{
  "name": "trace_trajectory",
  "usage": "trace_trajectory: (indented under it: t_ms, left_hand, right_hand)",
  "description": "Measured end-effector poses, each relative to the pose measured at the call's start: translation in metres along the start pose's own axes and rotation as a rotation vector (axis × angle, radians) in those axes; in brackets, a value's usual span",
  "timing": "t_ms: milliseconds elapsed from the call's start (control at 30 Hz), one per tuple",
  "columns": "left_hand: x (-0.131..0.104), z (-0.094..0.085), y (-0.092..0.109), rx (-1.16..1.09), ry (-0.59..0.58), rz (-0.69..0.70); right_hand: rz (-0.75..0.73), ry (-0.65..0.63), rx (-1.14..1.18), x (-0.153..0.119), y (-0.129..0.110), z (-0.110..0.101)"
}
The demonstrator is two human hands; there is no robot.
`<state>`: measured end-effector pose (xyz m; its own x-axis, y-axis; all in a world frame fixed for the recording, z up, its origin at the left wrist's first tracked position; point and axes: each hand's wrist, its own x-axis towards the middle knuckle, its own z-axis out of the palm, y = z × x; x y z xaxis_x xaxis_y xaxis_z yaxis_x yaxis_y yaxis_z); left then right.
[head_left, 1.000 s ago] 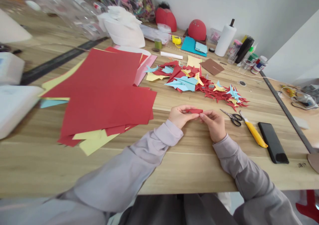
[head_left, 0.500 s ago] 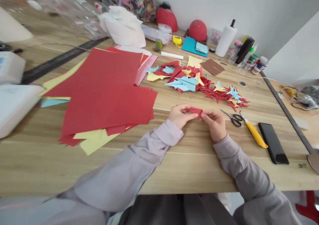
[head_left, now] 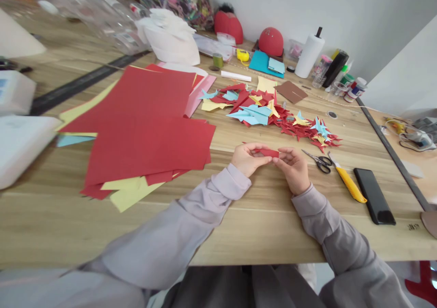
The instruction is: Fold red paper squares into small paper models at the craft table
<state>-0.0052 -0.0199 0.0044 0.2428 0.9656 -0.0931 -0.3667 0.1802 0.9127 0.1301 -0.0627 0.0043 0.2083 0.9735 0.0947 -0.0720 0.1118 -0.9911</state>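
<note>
A small folded piece of red paper (head_left: 269, 153) is held just above the table between both hands. My left hand (head_left: 246, 159) pinches its left part between thumb and fingers. At its right end, my right hand (head_left: 292, 166) grips the edge with thumb and fingertips. Behind the hands lies a pile of red folded paper pieces (head_left: 300, 129), with blue folded paper (head_left: 254, 115) and yellow ones among them. Large red paper sheets (head_left: 146, 130) are stacked to the left, over yellow sheets (head_left: 131, 198).
Scissors (head_left: 322, 162), a yellow utility knife (head_left: 351, 184) and a black phone (head_left: 374, 196) lie right of my right hand. Farther back stand a white roll (head_left: 309, 56), small bottles (head_left: 355, 89) and a yellow tape measure (head_left: 242, 55). The table's front edge (head_left: 252, 263) is near my body.
The fingers of my right hand have shifted slightly at the right end of the red paper, and more of its flat face shows. My left hand has hardly moved.
</note>
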Motion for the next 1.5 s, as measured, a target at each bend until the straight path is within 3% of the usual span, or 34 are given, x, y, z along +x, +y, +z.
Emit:
trace_trajectory:
  t_ms: [533,733,900,1067,1233,1500]
  left_hand:
    - [-0.002,0.000,0.003,0.063,0.001,-0.018]
    - [-0.007,0.002,0.005,0.064,-0.158,0.052]
    - [0.003,-0.006,0.003,0.145,-0.034,0.170]
    - [0.010,-0.013,-0.002,0.328,-0.080,0.125]
    - [0.008,-0.011,-0.006,0.338,-0.151,0.068]
    - [0.001,-0.006,-0.005,0.446,-0.187,0.094]
  right_hand:
    - [0.008,-0.064,0.053,0.000,0.000,-0.001]
    - [-0.007,0.059,0.047,0.004,0.001,-0.005]
    - [0.046,0.142,0.132,0.012,0.008,-0.017]
    - [0.016,0.163,0.135,0.015,0.010,-0.019]
    - [-0.002,0.172,0.165,0.016,0.011,-0.018]
    - [-0.016,0.242,0.080,0.016,0.009,-0.018]
